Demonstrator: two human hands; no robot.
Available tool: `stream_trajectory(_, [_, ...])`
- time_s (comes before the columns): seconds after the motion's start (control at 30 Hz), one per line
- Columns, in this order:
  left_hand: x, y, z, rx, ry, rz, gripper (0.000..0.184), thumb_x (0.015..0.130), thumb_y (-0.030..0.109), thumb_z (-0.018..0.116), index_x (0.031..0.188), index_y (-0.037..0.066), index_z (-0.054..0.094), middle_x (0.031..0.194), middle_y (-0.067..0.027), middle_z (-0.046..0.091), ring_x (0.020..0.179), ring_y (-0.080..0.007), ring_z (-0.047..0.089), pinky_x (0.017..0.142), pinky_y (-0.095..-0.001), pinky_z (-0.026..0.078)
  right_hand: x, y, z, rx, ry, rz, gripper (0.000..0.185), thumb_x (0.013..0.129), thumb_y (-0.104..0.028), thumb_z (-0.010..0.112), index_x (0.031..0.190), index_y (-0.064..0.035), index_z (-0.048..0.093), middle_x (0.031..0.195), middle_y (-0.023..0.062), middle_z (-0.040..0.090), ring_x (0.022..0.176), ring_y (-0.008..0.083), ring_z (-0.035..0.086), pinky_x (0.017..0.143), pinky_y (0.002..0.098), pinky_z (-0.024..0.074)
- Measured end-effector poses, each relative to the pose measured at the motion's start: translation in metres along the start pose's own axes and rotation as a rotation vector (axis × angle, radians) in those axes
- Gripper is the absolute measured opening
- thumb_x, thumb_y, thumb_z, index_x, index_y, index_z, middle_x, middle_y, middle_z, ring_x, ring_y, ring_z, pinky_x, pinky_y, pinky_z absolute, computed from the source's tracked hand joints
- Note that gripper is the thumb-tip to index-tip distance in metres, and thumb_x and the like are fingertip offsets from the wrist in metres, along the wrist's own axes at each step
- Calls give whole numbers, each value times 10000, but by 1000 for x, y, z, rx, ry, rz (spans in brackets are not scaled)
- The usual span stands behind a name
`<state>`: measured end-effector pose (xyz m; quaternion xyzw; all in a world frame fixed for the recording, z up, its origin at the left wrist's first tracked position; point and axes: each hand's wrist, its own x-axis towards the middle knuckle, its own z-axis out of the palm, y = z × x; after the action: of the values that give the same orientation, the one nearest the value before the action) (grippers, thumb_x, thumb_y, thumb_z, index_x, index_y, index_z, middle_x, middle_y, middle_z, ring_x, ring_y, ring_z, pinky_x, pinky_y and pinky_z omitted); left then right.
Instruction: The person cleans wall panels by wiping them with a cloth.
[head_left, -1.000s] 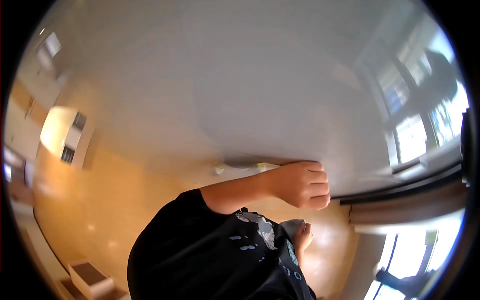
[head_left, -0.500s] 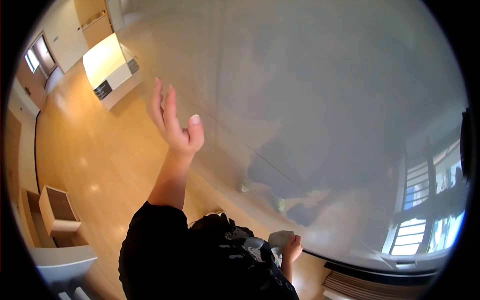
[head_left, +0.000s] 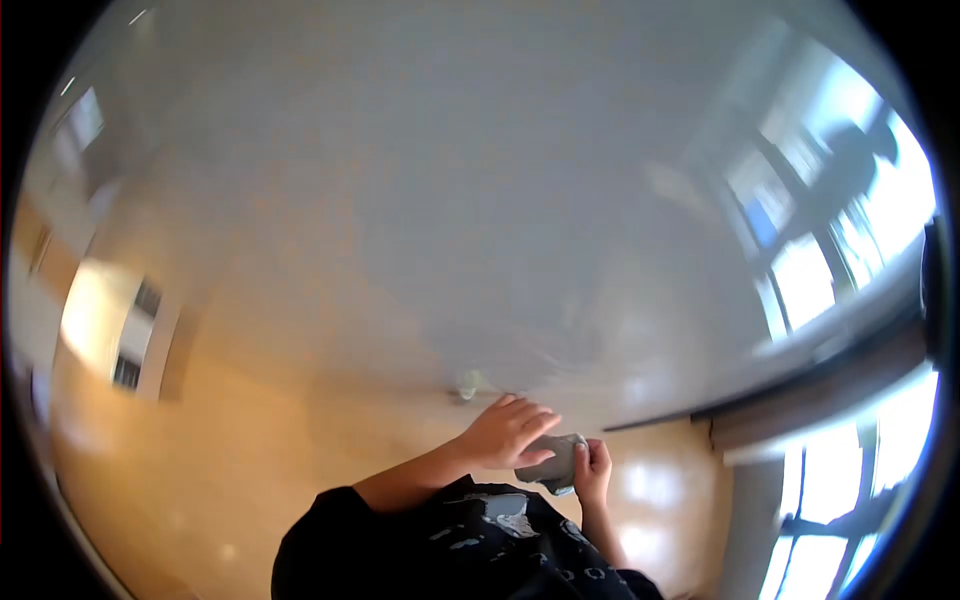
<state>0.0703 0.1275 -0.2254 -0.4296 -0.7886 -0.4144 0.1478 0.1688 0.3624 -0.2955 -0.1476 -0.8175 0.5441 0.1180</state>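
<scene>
A grey folded cloth (head_left: 556, 464) is in front of my chest, low in the head view. My right hand (head_left: 592, 468) is closed on its right side, with the thumb on top. My left hand (head_left: 508, 432) reaches across to the cloth's left edge. Its fingers are stretched out and its thumb overlaps the cloth; whether it presses on it I cannot tell. A large glossy grey-white panel (head_left: 450, 200) stands right in front of me, reflecting windows and a dim figure.
The panel's dark lower edge (head_left: 650, 424) runs to the right, near bright windows (head_left: 830, 490). A pale box-like cabinet (head_left: 100, 320) stands at the left on the wooden floor (head_left: 250, 450). The view is blurred by motion.
My left hand has come down from its raised position beside the panel to the cloth. My right hand still holds the cloth. The view has turned to the right.
</scene>
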Motion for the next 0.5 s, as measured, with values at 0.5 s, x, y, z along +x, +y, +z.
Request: stream_trajectory(0.5, [-24,-49,183,-485,-793,-115,298,885,346,684,971,63,645,857,-149,632,810,-365,630,707,-426,497,-24,37,-65,25,146,106,138,873,-125,714,887,-16,632,704,53,640,640,109,570,589,272,475])
